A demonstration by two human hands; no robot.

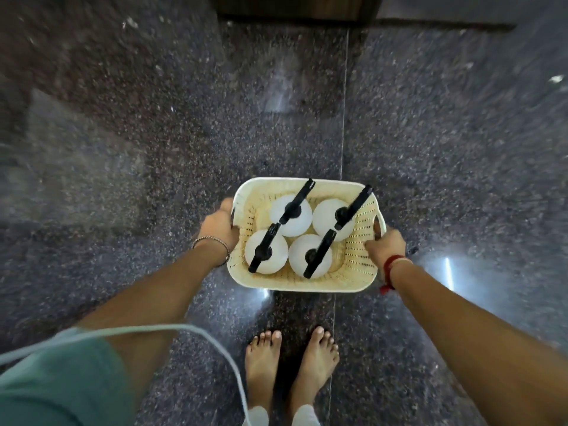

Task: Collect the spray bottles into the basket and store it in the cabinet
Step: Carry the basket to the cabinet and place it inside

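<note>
A cream basket [350,272] hangs above the dark speckled floor [123,149], held between both hands. The left hand [218,227] is wrapped around the handle on the basket's left side; the right hand [385,242] is curled around the handle on its right side. Four white spray bottles [266,256] with black nozzles stand upright inside, two near and two far. Bare feet [264,358] stand on the floor just near of the basket. A dark wooden edge [292,7] shows at the far end.
</note>
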